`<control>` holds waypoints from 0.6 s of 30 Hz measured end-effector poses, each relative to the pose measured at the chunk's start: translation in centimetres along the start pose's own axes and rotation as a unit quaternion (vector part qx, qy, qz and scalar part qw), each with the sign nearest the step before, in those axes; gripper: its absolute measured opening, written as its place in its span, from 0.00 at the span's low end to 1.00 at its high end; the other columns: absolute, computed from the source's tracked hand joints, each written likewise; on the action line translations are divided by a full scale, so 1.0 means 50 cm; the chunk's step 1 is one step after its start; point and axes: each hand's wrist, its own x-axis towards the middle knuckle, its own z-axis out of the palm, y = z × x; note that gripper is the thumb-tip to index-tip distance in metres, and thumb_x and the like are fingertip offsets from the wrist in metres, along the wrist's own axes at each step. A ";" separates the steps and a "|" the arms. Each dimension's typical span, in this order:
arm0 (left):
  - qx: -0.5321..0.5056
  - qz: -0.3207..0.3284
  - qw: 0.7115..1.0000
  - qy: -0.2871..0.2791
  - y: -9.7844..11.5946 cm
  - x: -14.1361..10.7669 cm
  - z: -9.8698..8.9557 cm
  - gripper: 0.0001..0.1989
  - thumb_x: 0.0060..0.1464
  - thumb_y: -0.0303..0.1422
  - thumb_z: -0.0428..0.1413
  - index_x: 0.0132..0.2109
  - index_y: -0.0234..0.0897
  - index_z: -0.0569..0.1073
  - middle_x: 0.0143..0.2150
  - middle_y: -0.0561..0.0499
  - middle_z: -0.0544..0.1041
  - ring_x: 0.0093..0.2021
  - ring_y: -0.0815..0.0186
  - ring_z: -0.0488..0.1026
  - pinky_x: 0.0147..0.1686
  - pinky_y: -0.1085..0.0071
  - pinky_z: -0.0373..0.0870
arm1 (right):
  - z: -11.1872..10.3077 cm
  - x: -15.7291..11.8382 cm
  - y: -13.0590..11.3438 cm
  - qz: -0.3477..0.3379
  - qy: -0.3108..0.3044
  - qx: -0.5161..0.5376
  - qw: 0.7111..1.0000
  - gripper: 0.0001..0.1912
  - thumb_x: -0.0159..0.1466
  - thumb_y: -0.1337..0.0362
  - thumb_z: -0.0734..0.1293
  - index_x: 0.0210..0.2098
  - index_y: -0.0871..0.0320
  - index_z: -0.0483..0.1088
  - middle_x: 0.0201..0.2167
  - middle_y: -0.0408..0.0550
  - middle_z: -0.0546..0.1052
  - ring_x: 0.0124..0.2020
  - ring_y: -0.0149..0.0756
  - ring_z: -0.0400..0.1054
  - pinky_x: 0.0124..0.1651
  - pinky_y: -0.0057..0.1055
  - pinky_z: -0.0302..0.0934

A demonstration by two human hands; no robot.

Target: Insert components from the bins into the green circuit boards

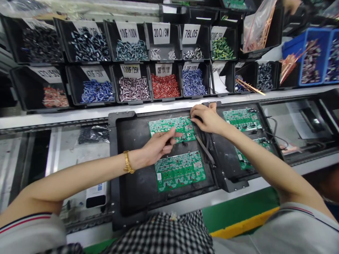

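My left hand hovers over the upper green circuit board, its thumb and index finger stretched toward the board's middle and the other fingers curled in. Whatever those curled fingers may hold is hidden. At the same board's top right corner, my right hand has its fingertips pinched together; any part between them is too small to make out. A second green circuit board lies below the first. Both rest in a black tray. A grey strap runs along the tray's right side.
Black bins of electronic components, such as red capacitors and blue ones, line the back in two rows. Another black tray with green boards adjoins on the right. Blue bins stand far right, near another person's hand.
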 end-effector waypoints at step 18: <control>0.032 -0.024 0.997 -0.070 -0.022 -0.036 0.011 0.21 0.61 0.46 0.43 0.32 0.32 0.66 0.20 0.58 0.58 0.15 0.79 0.44 0.15 0.80 0.42 | -0.045 -0.067 -0.190 0.000 0.063 0.142 0.988 0.09 0.63 0.62 0.60 0.31 0.56 0.71 0.34 0.42 0.77 0.36 0.33 0.69 0.41 0.35 0.43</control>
